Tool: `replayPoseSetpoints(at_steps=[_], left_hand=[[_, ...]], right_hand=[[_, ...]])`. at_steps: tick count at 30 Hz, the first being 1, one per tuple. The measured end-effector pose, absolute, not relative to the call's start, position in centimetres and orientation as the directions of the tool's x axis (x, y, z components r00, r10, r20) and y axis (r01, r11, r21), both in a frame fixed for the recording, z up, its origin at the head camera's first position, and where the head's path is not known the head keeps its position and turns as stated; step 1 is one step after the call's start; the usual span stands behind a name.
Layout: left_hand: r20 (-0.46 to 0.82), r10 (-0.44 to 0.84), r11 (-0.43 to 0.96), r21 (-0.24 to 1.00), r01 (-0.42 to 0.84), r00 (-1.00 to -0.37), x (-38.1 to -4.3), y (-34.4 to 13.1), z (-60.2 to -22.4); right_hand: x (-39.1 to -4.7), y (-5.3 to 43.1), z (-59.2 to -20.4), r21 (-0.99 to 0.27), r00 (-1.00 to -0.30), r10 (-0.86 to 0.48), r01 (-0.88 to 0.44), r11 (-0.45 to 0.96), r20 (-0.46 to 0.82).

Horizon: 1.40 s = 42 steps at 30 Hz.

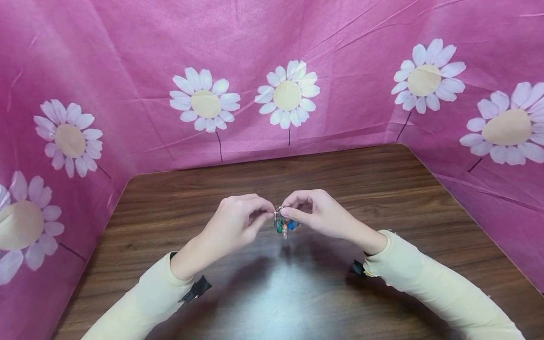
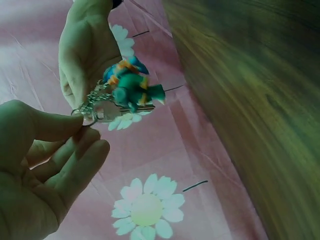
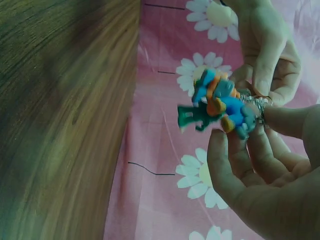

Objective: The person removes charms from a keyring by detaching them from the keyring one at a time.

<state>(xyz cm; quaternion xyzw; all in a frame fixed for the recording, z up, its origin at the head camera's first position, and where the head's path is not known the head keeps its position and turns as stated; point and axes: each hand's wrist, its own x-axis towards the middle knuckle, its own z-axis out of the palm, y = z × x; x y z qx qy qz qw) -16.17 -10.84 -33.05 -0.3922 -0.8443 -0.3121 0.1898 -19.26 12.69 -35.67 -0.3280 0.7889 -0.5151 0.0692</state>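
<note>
A keyring (image 2: 90,122) is held up above the table between both hands. Small figurines hang from it on silvery chains (image 2: 95,97): a green one (image 2: 131,92), a blue one (image 3: 234,111) and an orange-and-blue one (image 3: 216,85). Beside the chains in the left wrist view is a flat metal key (image 2: 106,111). My left hand (image 1: 238,219) pinches the ring between thumb and forefinger. From the other side my right hand (image 1: 320,215) pinches the ring end near the chains, its other fingers behind the figurines. Fingertips hide part of the ring.
Under the hands lies a dark wood-grain table (image 1: 340,174). A pink cloth (image 1: 242,28) with white daisies stands around its back and sides. Black straps (image 1: 197,289) show at both sleeve cuffs.
</note>
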Motion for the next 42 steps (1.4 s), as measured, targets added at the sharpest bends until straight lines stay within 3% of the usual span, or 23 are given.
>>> replayPoseSetpoints(at_steps=[8,13,21,26,32,36,42], left_hand=[[0.366,0.438,0.398,0.74,0.542,-0.821,-16.5,-11.0,-33.6],[0.29,0.396,0.359,0.824,0.438,-0.871,-16.5,-10.9,-33.7],[0.267,0.311,0.358,0.856,0.372,-0.912,-16.3,-10.6,-33.5],[0.25,0.272,0.367,0.866,0.34,-0.929,-16.3,-10.5,-33.3],[0.226,0.251,0.388,0.867,0.312,-0.941,-16.3,-10.6,-33.3],[0.215,0.262,0.39,0.868,0.306,-0.941,-16.4,-10.7,-33.4],[0.195,0.297,0.35,0.889,0.296,-0.935,-16.7,-11.1,-33.4]], right_hand=[[-19.7,13.1,-35.5,-0.98,-0.75,-0.66,-0.159,0.118,0.042],[-19.7,13.1,-35.7,-0.972,-0.758,-0.651,-0.181,0.151,0.04],[-19.2,12.1,-36.9,-0.928,-0.765,-0.589,-0.368,0.065,0.261],[-18.6,11.6,-37.3,-0.842,-0.765,-0.537,-0.511,0.171,0.355],[-18.6,11.3,-37.7,-0.775,-0.726,-0.56,-0.593,0.218,0.398],[-18.8,11.6,-37.7,-0.796,-0.72,-0.587,-0.572,0.199,0.37],[-19.3,12.4,-36.9,-0.922,-0.761,-0.607,-0.37,0.113,0.231]])
